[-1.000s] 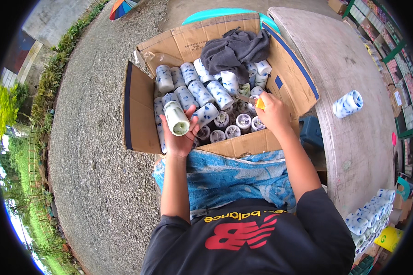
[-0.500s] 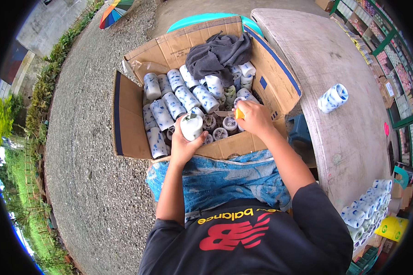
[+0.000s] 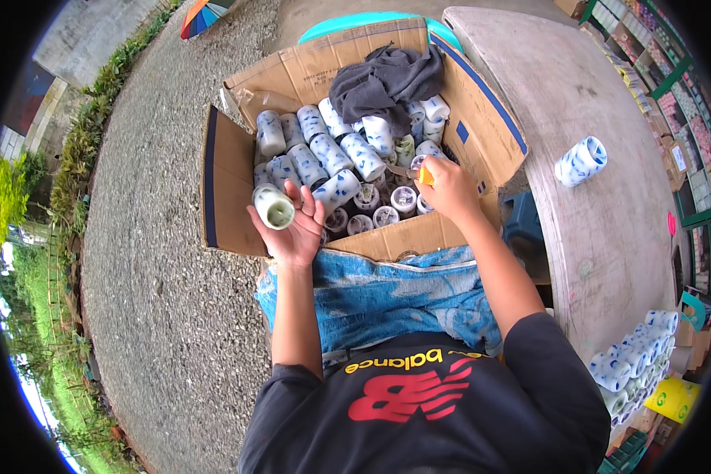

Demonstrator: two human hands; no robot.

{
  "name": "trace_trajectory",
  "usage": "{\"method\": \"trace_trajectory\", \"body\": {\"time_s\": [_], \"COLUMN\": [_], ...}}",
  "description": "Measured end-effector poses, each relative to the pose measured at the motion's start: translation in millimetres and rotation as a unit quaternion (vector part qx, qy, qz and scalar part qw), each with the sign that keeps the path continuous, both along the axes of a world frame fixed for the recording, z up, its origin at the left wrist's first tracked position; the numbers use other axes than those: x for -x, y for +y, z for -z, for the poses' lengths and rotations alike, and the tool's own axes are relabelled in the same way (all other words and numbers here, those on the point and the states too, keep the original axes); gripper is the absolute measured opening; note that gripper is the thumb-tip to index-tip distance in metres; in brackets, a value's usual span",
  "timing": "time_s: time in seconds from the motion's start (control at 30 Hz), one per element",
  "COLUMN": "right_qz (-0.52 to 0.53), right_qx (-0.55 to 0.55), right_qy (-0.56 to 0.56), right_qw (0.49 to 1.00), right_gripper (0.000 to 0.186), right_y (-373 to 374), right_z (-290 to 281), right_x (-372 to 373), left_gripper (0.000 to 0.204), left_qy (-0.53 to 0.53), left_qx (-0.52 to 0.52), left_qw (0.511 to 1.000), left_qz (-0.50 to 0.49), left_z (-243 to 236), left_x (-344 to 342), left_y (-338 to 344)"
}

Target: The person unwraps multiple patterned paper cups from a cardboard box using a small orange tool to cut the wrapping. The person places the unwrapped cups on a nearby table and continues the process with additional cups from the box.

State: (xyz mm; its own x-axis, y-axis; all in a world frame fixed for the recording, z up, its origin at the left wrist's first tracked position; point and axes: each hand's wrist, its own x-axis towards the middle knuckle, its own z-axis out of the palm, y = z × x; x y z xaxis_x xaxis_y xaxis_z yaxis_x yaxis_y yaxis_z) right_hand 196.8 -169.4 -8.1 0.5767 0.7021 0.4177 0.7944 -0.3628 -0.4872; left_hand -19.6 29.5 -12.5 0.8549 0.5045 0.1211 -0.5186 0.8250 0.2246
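Left hand (image 3: 296, 237) cradling a pale cylinder (image 3: 276, 208); right hand (image 3: 454, 189) gripping a knife (image 3: 426, 175)

Clock read with the cardboard box (image 3: 233, 182) as hub, twelve at the top of the view.

Left hand, about eight o'clock: palm upturned, digits curled partway round the pale cylinder, some fingers half spread; the cylinder hangs over the box's near left corner, one greenish, hollowed-looking end facing the viewer.

Right hand, about four o'clock: fingers folded closely about the orange handle; blade aimed toward nine, above the box contents, well apart from the held cylinder; whether its tip touches anything cannot be told.

Box contents: white cylinders with blue flecks (image 3: 331, 154), nine to twelve; round-ended pieces (image 3: 385, 216), about six; dark cloth (image 3: 387, 83), heaped at twelve to one.

Outside: one lone cylinder (image 3: 581, 162) on the pale table (image 3: 545, 95), three o'clock; stacked cylinders (image 3: 638, 350), four; blue-patterned cloth (image 3: 371, 292), six.

Step in hand, by judgement: presenting the cylinder's end for inspection or knife work; the next move seems to call for a firmer left hold, end and blade brought together, fingers clear of the edge.
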Motion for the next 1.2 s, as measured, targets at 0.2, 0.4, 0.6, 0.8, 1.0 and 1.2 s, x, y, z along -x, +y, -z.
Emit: {"method": "trace_trajectory", "body": {"time_s": [0.2, 0.4, 0.6, 0.8, 1.0, 1.2], "right_qz": [-0.001, 0.009, 0.005, 0.006, 0.006, 0.032], "right_qx": [-0.002, 0.007, 0.015, 0.008, 0.009, 0.003], "right_qy": [0.001, 0.013, 0.035, 0.05, 0.045, 0.046], "right_qw": [1.0, 1.0, 0.999, 0.999, 0.999, 0.998], "right_gripper": [0.016, 0.017, 0.018, 0.019, 0.02, 0.021], "right_y": [-0.1, 2.1, 1.2, 3.3, 3.3, 3.2], "right_z": [0.6, -0.9, -3.5, 2.7, 3.9, 4.0], "right_x": [0.3, -1.1, 0.2, -2.1, -5.4, -4.9], "left_gripper": [0.068, 0.066, 0.061, 0.063, 0.06, 0.059], "left_qy": [-0.007, 0.06, 0.353, 0.529, 0.546, 0.482], "left_qx": [0.014, 0.043, -0.239, -0.677, -0.72, -0.634], "left_qw": [1.0, 0.997, 0.899, 0.443, 0.337, 0.505], "left_qz": [0.024, -0.037, -0.105, -0.257, -0.264, -0.334], "left_z": [8.4, -1.0, -13.8, -62.7, -83.0, -73.1], "left_x": [-3.4, -2.3, 14.2, 59.7, 65.6, 45.3], "left_y": [7.4, 3.2, -4.4, -11.4, -17.6, -29.8]}}
